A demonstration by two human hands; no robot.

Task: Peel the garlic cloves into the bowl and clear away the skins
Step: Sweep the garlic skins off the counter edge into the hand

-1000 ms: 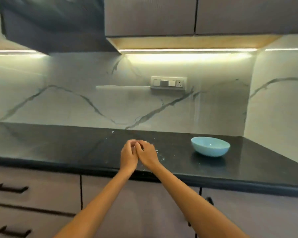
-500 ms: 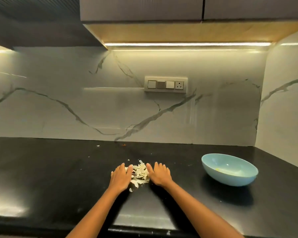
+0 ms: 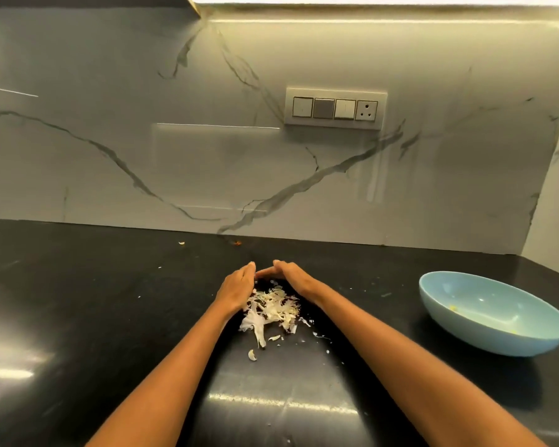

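Best to rake the garlic skins [image 3: 271,306] nearward in one slow pull, left hand [image 3: 234,290] and right hand [image 3: 296,279] cupped on the counter [image 3: 94,301] at the pile's far side — fingers straight, pressed together, tips nearly meeting. Pale, papery, light — mid-counter, strays nearer, well left of the blue bowl [image 3: 494,312].

The bowl [image 3: 494,312] is pale blue; the garlic skins [image 3: 273,306] are creamy white. The countertop [image 3: 78,301] is glossy black, and grey veins streak the white marble backsplash [image 3: 142,140].
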